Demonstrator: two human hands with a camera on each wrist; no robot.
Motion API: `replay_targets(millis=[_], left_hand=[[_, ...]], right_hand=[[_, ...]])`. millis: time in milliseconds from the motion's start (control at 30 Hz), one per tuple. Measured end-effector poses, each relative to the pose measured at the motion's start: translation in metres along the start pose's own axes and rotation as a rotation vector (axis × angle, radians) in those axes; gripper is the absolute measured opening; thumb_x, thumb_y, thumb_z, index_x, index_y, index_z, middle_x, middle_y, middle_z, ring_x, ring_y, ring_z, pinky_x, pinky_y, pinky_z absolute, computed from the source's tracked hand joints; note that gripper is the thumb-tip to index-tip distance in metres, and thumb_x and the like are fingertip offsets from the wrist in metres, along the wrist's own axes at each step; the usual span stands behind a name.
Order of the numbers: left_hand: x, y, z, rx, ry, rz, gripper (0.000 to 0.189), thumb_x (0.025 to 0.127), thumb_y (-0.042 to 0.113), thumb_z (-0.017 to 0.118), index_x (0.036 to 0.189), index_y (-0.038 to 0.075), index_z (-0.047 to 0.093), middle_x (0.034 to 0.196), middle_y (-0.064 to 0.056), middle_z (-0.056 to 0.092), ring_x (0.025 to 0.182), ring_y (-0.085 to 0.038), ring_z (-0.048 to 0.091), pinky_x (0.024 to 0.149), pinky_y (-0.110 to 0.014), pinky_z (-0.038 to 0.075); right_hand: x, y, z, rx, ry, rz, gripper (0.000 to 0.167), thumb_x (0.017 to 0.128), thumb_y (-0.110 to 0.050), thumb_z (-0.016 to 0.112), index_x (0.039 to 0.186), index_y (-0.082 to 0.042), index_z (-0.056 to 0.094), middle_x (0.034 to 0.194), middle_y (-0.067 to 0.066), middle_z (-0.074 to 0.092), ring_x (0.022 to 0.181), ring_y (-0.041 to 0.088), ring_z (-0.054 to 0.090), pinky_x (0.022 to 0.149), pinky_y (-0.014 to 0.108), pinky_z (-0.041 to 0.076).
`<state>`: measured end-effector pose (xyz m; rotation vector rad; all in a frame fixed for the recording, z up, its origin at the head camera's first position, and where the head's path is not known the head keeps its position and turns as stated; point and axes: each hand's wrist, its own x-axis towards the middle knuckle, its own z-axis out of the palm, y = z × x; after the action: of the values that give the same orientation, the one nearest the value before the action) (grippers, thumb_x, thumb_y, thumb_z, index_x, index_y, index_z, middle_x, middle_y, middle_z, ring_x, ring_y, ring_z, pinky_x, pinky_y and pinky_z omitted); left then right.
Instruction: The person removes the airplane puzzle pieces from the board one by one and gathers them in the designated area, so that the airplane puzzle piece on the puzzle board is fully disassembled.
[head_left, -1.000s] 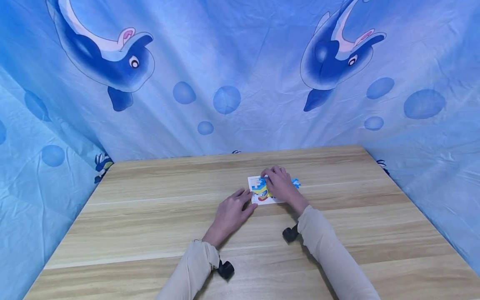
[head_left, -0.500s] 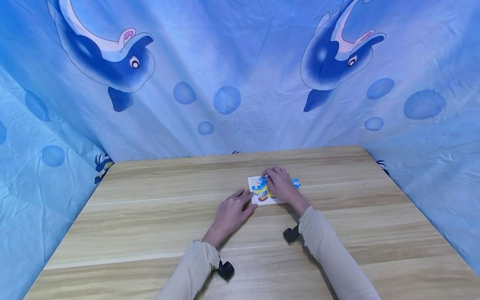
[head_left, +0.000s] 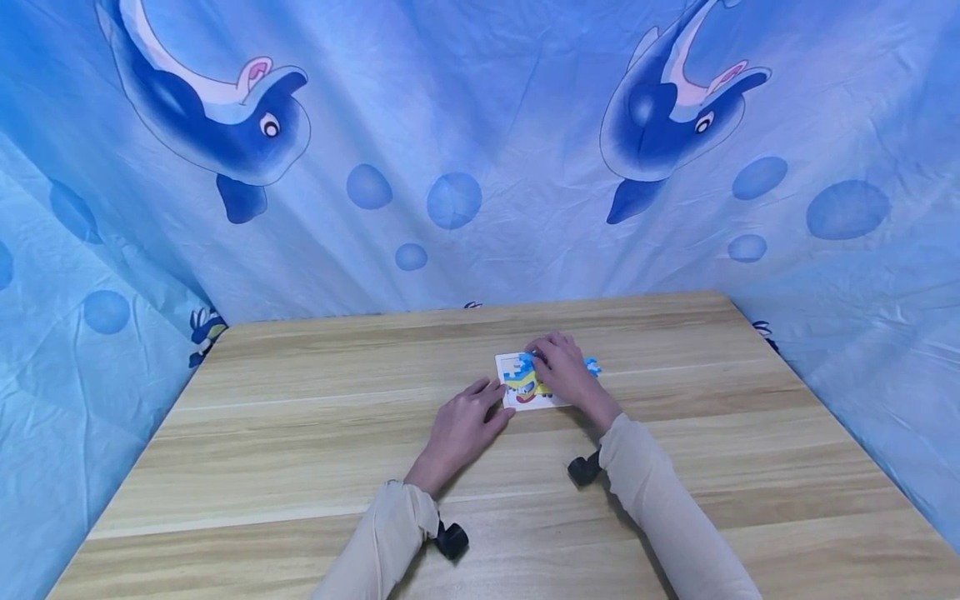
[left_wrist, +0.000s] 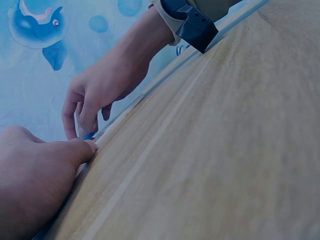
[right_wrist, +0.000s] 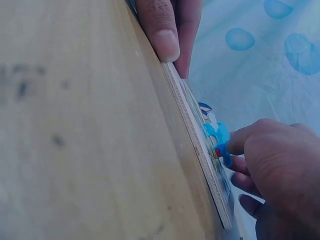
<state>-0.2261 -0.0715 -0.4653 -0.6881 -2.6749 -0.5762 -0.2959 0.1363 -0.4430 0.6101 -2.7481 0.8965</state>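
Note:
A white-framed jigsaw board (head_left: 546, 403) with a yellow, red and blue cartoon picture lies on the table, slightly right of the middle. My left hand (head_left: 463, 423) rests at its left side, thumb by the near corner and fingertips on the left edge. Over the board, my right hand (head_left: 564, 371) covers much of the picture. In the right wrist view, that hand's thumb and fingers pinch a blue jigsaw piece (right_wrist: 216, 134), which stands tilted above the board. More blue pieces (head_left: 592, 367) show to the right of the hand, around the board's right edge.
The wooden table (head_left: 300, 400) reaches back to a blue curtain (head_left: 510, 225) printed with dolphins and bubbles, which also hangs at both sides. A black wrist camera sits on each forearm, one by the left cuff (head_left: 452, 541) and one by the right cuff (head_left: 583, 470).
My right hand has shifted very slightly to the right over the board. The left hand and the board stay where they were.

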Motion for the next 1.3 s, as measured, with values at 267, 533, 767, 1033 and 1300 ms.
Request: replay_targets(millis=[267,533,767,1033,1300], left_hand=[[0.0,0.0,0.0,-0.002,0.004,-0.001,0.045,0.094,0.043,0.059,0.127,0.014,0.064,0.131,-0.006,0.061,0.123,-0.024,0.055,0.091,-0.044,0.051],[0.0,0.0,0.0,0.011,0.003,0.004,0.044,0.093,0.044,0.059,0.126,0.015,0.065,0.129,-0.005,0.062,0.122,-0.024,0.056,0.089,-0.043,0.052],[0.001,0.0,0.0,0.005,0.01,0.006,0.044,0.093,0.043,0.06,0.126,0.014,0.065,0.129,-0.006,0.062,0.122,-0.025,0.056,0.089,-0.045,0.052],[0.001,0.0,-0.001,0.007,0.004,-0.005,0.044,0.093,0.044,0.06,0.126,0.014,0.065,0.13,-0.006,0.061,0.123,-0.024,0.055,0.091,-0.044,0.051],[0.0,0.002,-0.002,0.013,-0.005,-0.019,0.044,0.093,0.044,0.06,0.126,0.015,0.065,0.131,-0.005,0.061,0.124,-0.023,0.054,0.092,-0.044,0.051]], right_hand=[[0.0,0.0,0.0,0.021,0.005,0.016,0.018,0.096,-0.014,0.057,0.112,-0.014,0.066,0.113,0.008,0.061,0.11,0.03,0.047,0.089,0.048,0.03],[0.001,0.003,0.001,0.193,0.006,0.04,0.018,0.096,-0.009,0.055,0.11,-0.01,0.067,0.102,0.006,0.059,0.095,0.022,0.051,0.085,0.039,0.042],[-0.002,0.004,-0.002,0.326,-0.005,0.102,0.018,0.099,-0.01,0.053,0.112,-0.011,0.064,0.099,0.005,0.059,0.09,0.019,0.055,0.078,0.035,0.047],[-0.009,0.014,-0.01,0.351,0.035,0.144,0.019,0.099,-0.009,0.052,0.114,-0.01,0.064,0.1,0.007,0.059,0.089,0.021,0.056,0.078,0.036,0.046],[-0.02,0.027,-0.023,0.372,0.084,0.143,0.018,0.097,-0.007,0.053,0.112,-0.006,0.063,0.1,0.01,0.06,0.092,0.023,0.055,0.079,0.037,0.046]])
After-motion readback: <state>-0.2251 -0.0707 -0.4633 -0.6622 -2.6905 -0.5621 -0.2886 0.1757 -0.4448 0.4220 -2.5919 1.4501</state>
